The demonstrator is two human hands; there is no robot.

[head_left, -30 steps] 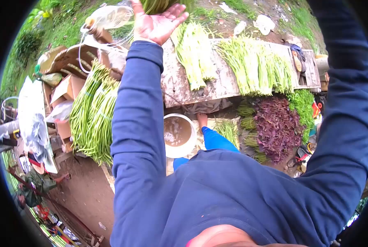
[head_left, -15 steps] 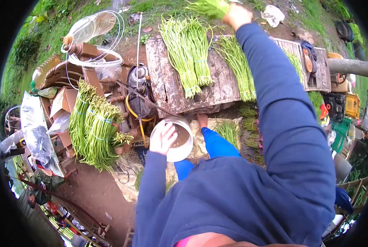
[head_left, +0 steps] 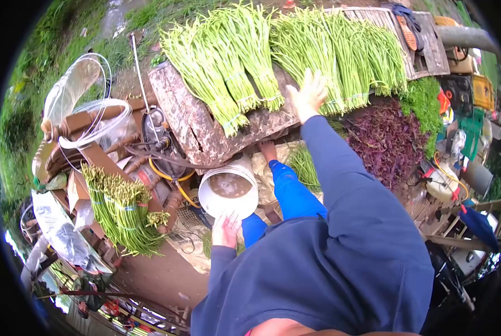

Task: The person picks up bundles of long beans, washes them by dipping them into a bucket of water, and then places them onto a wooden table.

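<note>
Purple leafy greens point(head_left: 386, 143) are lying at right of frame; coiled clear tubing point(head_left: 91, 106) is sitting at upper left.

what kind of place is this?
Likely an outdoor vegetable washing or bundling spot on a farm: tied long bean bundles on a rough wooden platform, a white bucket of muddy water, bare ground and grass around.
</note>
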